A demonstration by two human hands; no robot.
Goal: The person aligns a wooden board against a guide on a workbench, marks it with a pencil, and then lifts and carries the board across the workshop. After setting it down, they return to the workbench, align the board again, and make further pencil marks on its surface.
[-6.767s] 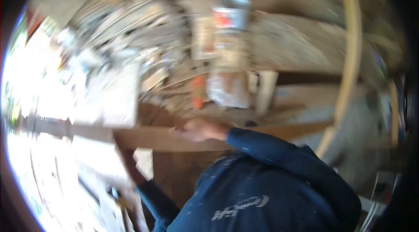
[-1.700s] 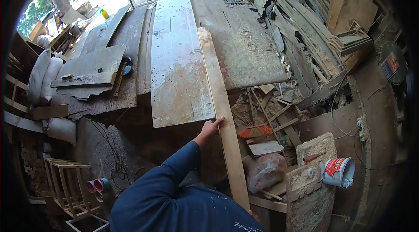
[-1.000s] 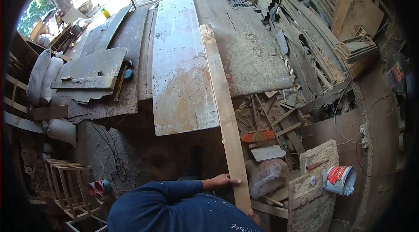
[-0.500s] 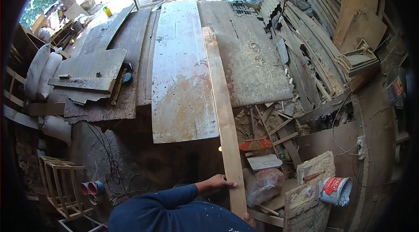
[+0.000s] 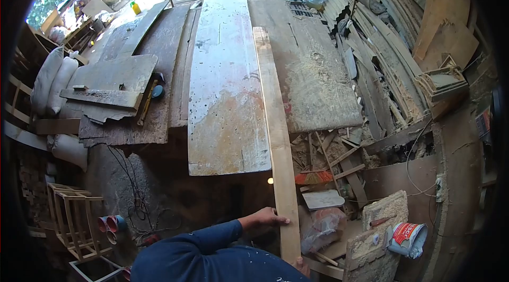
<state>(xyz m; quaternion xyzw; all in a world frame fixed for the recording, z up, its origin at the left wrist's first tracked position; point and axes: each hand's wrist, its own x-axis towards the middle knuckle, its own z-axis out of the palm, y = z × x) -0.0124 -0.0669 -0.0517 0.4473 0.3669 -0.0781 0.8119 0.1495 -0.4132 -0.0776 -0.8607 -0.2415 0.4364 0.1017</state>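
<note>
A long pale wooden plank point(image 5: 280, 160) slants away from my body, its far part lying along the right edge of a whitish worn board point(image 5: 228, 85). My left hand point(image 5: 264, 217) grips the plank's left edge near the close end, thumb on top and the other fingers hidden beneath. At the plank's near end, my right hand point(image 5: 302, 267) is partly visible, its fingers curled against the right edge. The dark blue sleeve point(image 5: 207, 237) and my torso cover the rest of that arm.
Rough boards point(image 5: 318, 80) form the work surface. Left, a loose board point(image 5: 114, 77) lies near a hammer-like tool point(image 5: 146, 107). Scrap timber point(image 5: 382, 64) leans right. A white bucket point(image 5: 408, 239), a broom point(image 5: 314, 177), a wooden stool frame point(image 5: 74, 218) and cables point(image 5: 135, 197) surround me.
The view has shifted slightly, so most of the scene sits a little further right. Both hands keep their places on the plank, which has barely moved against the boards.
</note>
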